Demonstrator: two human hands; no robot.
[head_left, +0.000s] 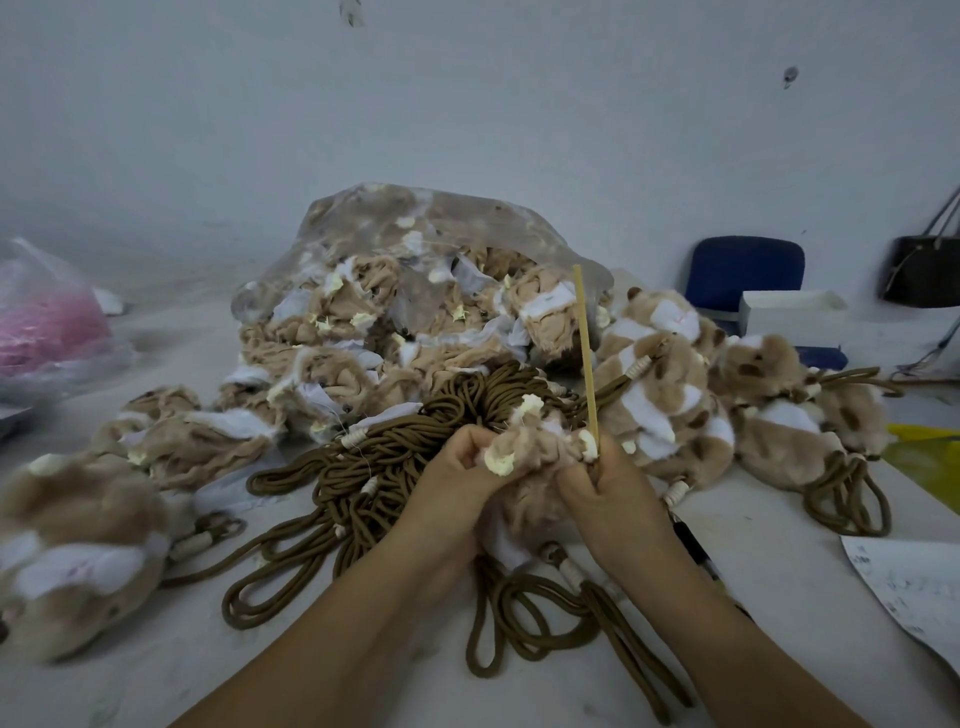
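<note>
Lower centre of frame: left hand (457, 467) grips unstuffed plush toy skin (530, 457), fingers curled round its edge. Right hand (608, 488) pinches thin wooden stick (586, 353), upright, lower end pushed into skin. Brown cord loops (363, 467) heaped on desk (779, 597) just behind hands. Clear bag of skins (415, 291) at centre; finished plush toys (675, 395) at right.

No text can be read; a paper (914, 587) at right bears faint marks, perhaps handwriting, too blurred.
</note>
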